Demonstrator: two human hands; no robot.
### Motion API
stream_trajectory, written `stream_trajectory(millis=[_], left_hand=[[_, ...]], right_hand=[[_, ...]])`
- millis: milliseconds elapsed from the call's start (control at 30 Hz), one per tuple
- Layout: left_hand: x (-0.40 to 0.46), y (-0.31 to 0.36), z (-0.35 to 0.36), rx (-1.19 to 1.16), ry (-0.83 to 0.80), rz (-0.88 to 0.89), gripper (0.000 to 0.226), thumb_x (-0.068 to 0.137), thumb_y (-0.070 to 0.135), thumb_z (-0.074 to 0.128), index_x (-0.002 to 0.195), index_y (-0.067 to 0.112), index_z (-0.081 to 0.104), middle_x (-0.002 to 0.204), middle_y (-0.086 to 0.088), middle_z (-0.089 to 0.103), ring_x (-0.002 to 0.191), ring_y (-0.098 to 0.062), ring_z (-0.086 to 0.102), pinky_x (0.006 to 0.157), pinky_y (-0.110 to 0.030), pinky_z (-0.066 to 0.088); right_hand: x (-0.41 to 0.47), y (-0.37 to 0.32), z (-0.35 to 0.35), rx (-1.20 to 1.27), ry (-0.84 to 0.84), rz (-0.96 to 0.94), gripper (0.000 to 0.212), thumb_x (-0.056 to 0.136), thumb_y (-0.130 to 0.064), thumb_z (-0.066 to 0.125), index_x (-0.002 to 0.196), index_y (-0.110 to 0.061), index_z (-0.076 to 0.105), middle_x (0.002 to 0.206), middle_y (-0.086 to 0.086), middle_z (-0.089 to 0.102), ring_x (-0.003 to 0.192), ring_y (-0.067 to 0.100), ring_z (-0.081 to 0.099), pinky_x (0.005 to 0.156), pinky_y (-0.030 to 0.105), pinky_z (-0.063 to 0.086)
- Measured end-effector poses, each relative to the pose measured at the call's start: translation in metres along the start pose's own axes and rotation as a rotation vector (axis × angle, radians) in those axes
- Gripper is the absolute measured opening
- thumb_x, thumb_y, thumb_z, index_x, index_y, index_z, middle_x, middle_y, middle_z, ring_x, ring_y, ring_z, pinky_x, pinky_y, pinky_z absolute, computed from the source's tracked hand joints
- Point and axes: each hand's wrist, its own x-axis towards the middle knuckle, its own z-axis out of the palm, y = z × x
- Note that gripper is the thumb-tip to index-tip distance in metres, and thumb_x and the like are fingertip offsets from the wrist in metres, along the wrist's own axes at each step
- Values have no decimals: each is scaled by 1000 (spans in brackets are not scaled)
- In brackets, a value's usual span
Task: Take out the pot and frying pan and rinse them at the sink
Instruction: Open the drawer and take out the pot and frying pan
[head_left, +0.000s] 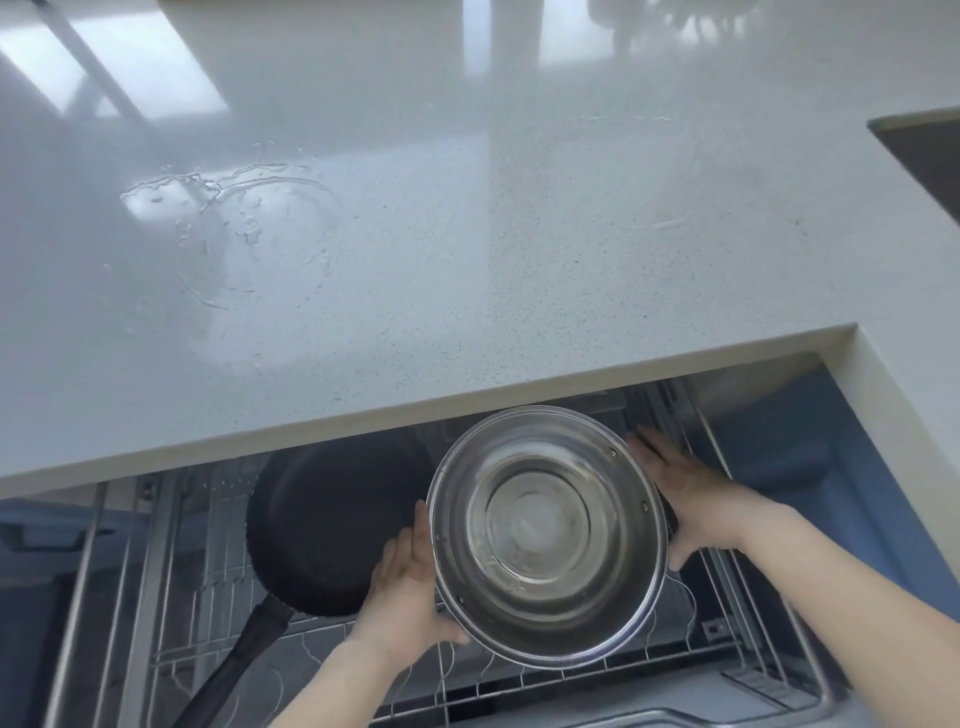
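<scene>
A stainless steel pot (548, 535) is raised above the pulled-out wire drawer rack (519, 670) below the counter, its open mouth facing me. My left hand (410, 587) holds its left side and my right hand (680, 488) holds its right side, where a dark handle seems to sit under the palm. Fingers on both hands look fairly straight against the pot. A black frying pan (332, 525) lies in the rack to the left of the pot, its long black handle (234, 670) pointing toward the lower left.
The pale speckled countertop (519, 234) overhangs the drawer and carries a puddle of water (234, 223) at the left. A dark sink corner (930, 150) shows at the far right edge. Blue cabinet walls flank the rack.
</scene>
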Motion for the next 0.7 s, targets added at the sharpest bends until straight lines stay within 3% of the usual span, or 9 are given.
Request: stream_trajectory(millis=[133,200,333,400,467,600,700], left_hand=[[0,-12,-20,-69,-138,-6,153,55,48,90,151,24,-27,161,1,0,149,-26,-2,119,-38,11],[-4,-21,-34,-72,-170,34,156,47,53,91,152,31,-23,161,4,0,149,-23,0,120,-38,14],[-19,-26,-75,-111,-224,201,145,42,56,92,151,45,-3,155,19,19,145,-11,17,120,-40,20],[-31,-21,-97,-182,-305,241,134,46,46,95,149,45,9,150,25,29,142,-1,27,120,-35,24],[-45,-15,-119,-240,-412,219,124,54,33,96,149,39,17,147,25,36,136,8,34,118,-26,27],[-70,-1,-156,-242,-524,165,107,63,26,93,147,31,27,139,24,50,126,12,45,107,-15,36],[-88,17,-171,-207,-514,181,109,61,37,93,148,34,27,136,27,52,126,9,47,111,-24,36]], right_hand=[[-8,2,-1,58,-12,-36,153,47,-36,97,154,-34,-12,160,-14,-17,150,16,1,118,26,17],[-17,1,1,104,-15,-55,154,43,-43,96,155,-35,-8,160,-14,-15,150,16,2,118,27,19],[-40,-9,-6,164,-68,-83,157,37,-57,92,156,-33,-7,161,-7,-10,150,16,-1,120,28,13],[-54,-17,-17,195,-129,-99,157,33,-63,90,156,-34,-2,161,-6,-2,149,16,2,121,31,12],[-70,-25,-29,224,-191,-104,145,39,-58,89,155,-39,5,159,-7,9,147,15,7,122,39,15],[-104,-30,-50,230,-231,-78,140,41,-67,85,156,-35,12,155,-10,21,144,11,22,121,38,22],[-133,-29,-66,214,-219,-79,145,34,-77,83,155,-38,13,154,-17,21,143,6,24,120,38,23]])
